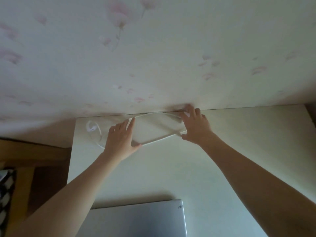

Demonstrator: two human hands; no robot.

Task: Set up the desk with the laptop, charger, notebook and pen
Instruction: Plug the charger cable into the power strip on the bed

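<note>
A closed silver laptop [140, 219] lies at the near edge of the white desk [239, 151]. Far back by the wall, a white charger cable [159, 138] is stretched in a loop between both hands. My left hand [120, 140] pinches the cable's left end. My right hand [195, 127] grips its right end close to the wall; a small white piece shows at its fingers, blurred. More white cable [93, 129] lies coiled left of my left hand. No notebook or pen is in view.
A wall with pink flower wallpaper [119, 23] rises directly behind the desk. A wooden floor and a wooden piece of furniture [22, 159] lie left of the desk's left edge. A black-and-white patterned thing [6, 194] sits at the far left.
</note>
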